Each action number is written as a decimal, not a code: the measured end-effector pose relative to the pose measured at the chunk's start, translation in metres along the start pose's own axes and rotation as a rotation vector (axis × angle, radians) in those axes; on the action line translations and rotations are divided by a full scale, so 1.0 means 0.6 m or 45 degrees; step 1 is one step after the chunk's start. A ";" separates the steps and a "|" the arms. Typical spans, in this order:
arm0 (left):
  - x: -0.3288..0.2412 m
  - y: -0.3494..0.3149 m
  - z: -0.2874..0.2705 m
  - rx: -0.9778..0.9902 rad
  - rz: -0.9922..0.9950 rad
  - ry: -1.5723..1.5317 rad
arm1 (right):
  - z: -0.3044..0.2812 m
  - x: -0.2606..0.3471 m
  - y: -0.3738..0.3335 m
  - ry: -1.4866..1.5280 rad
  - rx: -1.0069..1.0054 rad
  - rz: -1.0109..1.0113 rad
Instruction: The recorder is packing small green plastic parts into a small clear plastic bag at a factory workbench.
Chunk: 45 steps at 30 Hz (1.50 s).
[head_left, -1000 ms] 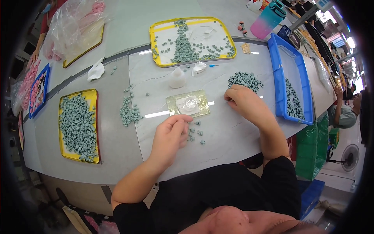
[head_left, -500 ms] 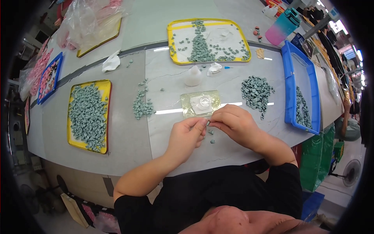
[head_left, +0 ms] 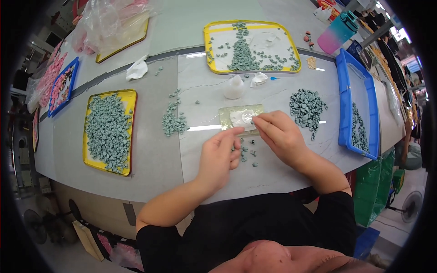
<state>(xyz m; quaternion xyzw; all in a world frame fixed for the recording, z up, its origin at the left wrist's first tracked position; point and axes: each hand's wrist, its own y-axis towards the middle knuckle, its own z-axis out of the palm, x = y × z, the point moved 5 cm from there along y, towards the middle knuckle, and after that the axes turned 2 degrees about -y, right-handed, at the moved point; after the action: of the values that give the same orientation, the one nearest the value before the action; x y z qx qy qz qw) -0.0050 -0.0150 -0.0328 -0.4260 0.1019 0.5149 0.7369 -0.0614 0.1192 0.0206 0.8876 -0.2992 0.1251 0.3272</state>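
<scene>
My right hand (head_left: 281, 137) pinches a small green piece, only a dark speck of it showing at the fingertips. Those tips are over a small clear round dish (head_left: 247, 118) on a white patch, which lies on a yellowish-green mat (head_left: 228, 119). My left hand (head_left: 217, 157) is just left of it, index finger stretched out, the other fingers loosely curled, and nothing visible between them. Several loose green pieces (head_left: 244, 152) lie between my hands. Beyond the mat stands a white bottle (head_left: 234, 88). Right of the mat is a heap of darker, glossy green pieces (head_left: 307, 109).
Yellow-rimmed trays of green pieces stand left (head_left: 133, 136) and at the back (head_left: 207, 45). A small green pile (head_left: 174, 122) lies between mat and left tray. At right are a blue bin (head_left: 345, 113) and a bottle (head_left: 337, 32). Crumpled white tissue (head_left: 136, 69) lies back left.
My hands have parted. The right has moved up and right with the small piece to the dish; the left's index finger has straightened. The view has shifted slightly.
</scene>
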 end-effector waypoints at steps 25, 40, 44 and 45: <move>-0.009 0.013 -0.002 0.023 0.168 -0.026 | 0.003 -0.027 -0.001 0.281 0.057 0.338; 0.003 0.018 0.015 0.056 0.042 0.028 | 0.027 -0.054 -0.033 1.573 0.161 1.270; 0.010 0.019 0.012 0.105 0.015 0.014 | 0.028 -0.057 -0.040 1.502 0.178 1.254; 0.010 0.018 0.012 0.097 0.003 0.020 | 0.028 -0.054 -0.040 1.502 0.177 1.254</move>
<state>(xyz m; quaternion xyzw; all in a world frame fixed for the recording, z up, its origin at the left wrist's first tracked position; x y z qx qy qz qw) -0.0137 -0.0044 -0.0374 -0.4017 0.1276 0.5080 0.7512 -0.0715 0.1376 -0.0176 0.4568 -0.4273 0.7272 0.2827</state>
